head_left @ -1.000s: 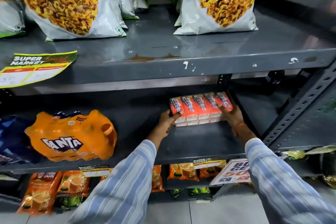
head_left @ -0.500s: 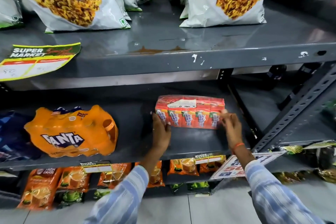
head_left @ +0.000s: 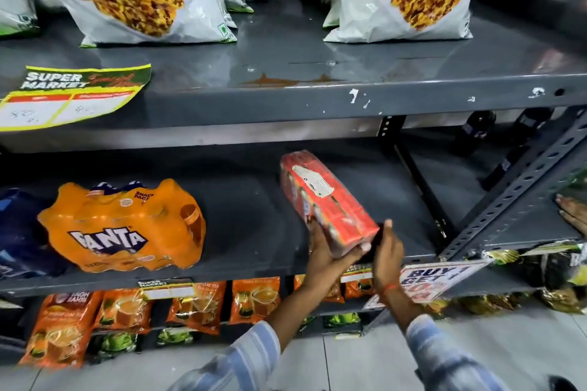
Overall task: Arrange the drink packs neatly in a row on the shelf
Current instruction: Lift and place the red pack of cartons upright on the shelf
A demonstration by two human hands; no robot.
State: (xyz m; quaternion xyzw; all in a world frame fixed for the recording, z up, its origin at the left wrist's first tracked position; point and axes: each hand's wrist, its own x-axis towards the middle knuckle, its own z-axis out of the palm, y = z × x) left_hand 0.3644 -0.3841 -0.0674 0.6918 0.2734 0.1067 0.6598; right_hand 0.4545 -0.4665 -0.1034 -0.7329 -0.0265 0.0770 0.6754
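On the middle shelf (head_left: pixel 254 232), the Fanta pack (head_left: pixel 122 227) lies at left and the red pack (head_left: pixel 327 200) sits angled, well apart. I risk it tipping or skewing, since only its near end is held. My left hand (head_left: pixel 327 251) grasps that end underneath; my right hand (head_left: pixel 386 251) presses its corner, fingers curled.

Grey metal shelving (head_left: pixel 286 105), tiled floor (head_left: pixel 349 365)

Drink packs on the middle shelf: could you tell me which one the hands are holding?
The red carton pack, gripped at its near end; the orange Fanta pack sits untouched.
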